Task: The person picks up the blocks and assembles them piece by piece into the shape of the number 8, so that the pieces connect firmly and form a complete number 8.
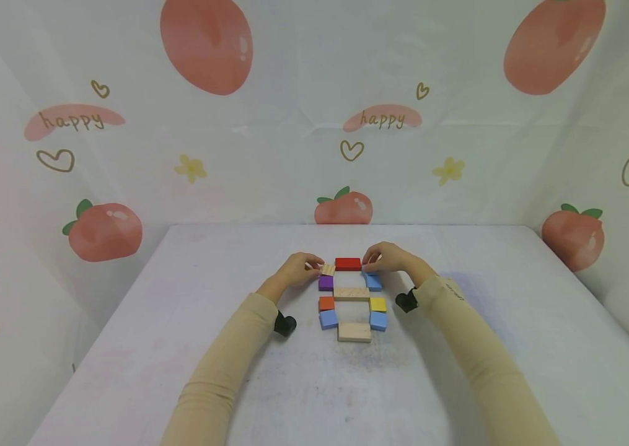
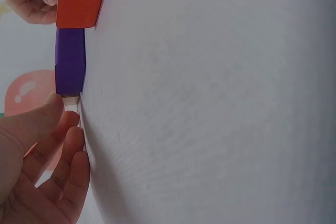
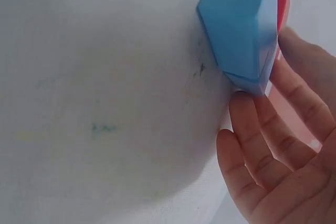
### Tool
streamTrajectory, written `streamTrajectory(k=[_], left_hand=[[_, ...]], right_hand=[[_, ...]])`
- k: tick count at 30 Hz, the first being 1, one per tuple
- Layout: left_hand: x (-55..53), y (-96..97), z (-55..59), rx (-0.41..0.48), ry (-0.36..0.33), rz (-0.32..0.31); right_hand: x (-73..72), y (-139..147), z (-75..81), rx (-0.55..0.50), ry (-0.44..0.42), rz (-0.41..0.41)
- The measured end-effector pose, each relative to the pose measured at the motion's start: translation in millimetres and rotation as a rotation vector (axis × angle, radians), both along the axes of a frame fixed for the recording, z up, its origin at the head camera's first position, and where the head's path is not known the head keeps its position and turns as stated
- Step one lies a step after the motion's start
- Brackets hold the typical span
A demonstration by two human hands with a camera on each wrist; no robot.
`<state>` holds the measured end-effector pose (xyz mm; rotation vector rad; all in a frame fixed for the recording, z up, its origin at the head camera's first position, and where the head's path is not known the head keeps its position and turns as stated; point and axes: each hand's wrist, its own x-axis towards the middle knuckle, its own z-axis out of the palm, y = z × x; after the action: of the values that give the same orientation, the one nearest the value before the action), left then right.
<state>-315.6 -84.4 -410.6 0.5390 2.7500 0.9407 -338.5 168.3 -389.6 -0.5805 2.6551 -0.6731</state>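
Note:
Wooden blocks lie on the table in two stacked loops. At the far left corner my left hand (image 1: 299, 269) pinches a small plain wood block (image 1: 328, 269) beside the purple block (image 1: 325, 283); the left wrist view shows only a sliver of it past the purple block (image 2: 70, 61). My right hand (image 1: 385, 257) holds a blue block (image 1: 369, 271) at the far right corner, thumb and fingers on its end. Another blue block (image 1: 373, 283) is right in front of it. Between the hands lies a red block (image 1: 347, 264).
A long plain block (image 1: 351, 294) crosses the middle. Nearer lie an orange block (image 1: 326, 303), a yellow block (image 1: 378, 305), a left blue block (image 1: 328, 319), a right blue block (image 1: 378, 321) and a plain block (image 1: 354, 332). A printed curtain (image 1: 269, 186) hangs behind the table (image 1: 208, 279).

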Motion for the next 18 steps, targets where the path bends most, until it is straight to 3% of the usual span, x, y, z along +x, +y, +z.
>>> streamTrajectory(k=[18], left_hand=[[-1.3, 0.4, -1.8, 0.002, -0.012, 0.019]], right_hand=[[-3.4, -3.7, 0.2, 0.014, -0.017, -0.027]])
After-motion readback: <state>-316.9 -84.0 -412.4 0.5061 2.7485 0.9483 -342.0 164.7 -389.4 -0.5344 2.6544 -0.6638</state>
